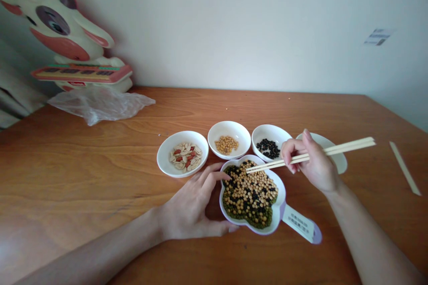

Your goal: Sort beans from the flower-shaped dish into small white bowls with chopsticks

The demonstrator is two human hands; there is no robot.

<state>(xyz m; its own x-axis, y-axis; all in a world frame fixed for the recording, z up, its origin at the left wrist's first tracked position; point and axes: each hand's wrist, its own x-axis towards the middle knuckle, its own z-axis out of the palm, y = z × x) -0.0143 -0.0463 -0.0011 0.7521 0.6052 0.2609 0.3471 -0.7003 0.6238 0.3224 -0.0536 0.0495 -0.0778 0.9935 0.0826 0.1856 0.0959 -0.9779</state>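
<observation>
My left hand (194,202) grips the left side of a flower-shaped white bowl with a lilac rim and handle (281,196). Its thumb is low against the wall and a fingertip reaches over the rim. Mixed soybeans (259,182), black beans and green mung beans fill the bowl. In my right hand (312,164) is a pair of wooden chopsticks (347,146). Their tips touch or hover just above the beans near the far rim, with nothing visible between them. Right behind stand a white bowl of soybeans (226,144) and one of black beans (268,148), partly hidden by my right hand.
A white bowl of peanuts (186,157) is at the left. Behind my right hand is another white dish (339,160), mostly hidden. A paper strip (404,168) lies far right. At the back left are a clear plastic bag (103,103) and a cow toy keyboard (83,73), by the wall.
</observation>
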